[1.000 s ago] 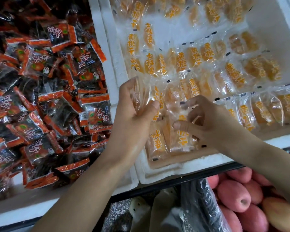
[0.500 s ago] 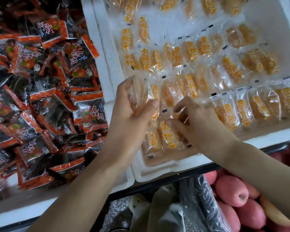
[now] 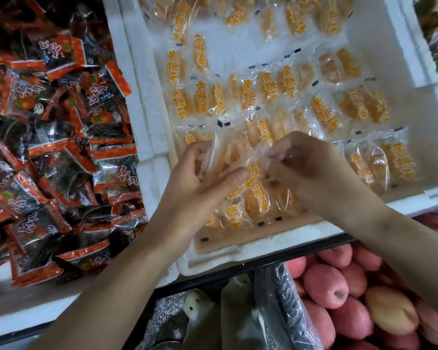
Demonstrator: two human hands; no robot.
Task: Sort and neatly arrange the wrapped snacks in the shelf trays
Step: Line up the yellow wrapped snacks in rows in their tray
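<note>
A white foam tray [image 3: 268, 251] holds rows of clear-wrapped yellow peach snacks [image 3: 271, 89]. Over its near left corner my left hand [image 3: 200, 183] grips a small stack of these yellow packets [image 3: 228, 152] between thumb and fingers. My right hand [image 3: 311, 173] is beside it, its blurred fingertips pinching the clear wrapper at the stack's right edge. More yellow packets [image 3: 256, 200] lie in the tray beneath both hands, partly hidden.
The neighbouring white tray [image 3: 142, 79] to the left is heaped with black and orange wrapped snacks [image 3: 51, 137]. Below the shelf edge lie pink peaches [image 3: 339, 291] and a plastic bag [image 3: 283, 306]. Another foam tray [image 3: 415, 54] borders the right.
My right hand has risen from the packets lying in the tray to the stack in my left hand and now pinches its wrapper. My left hand kept its grip.
</note>
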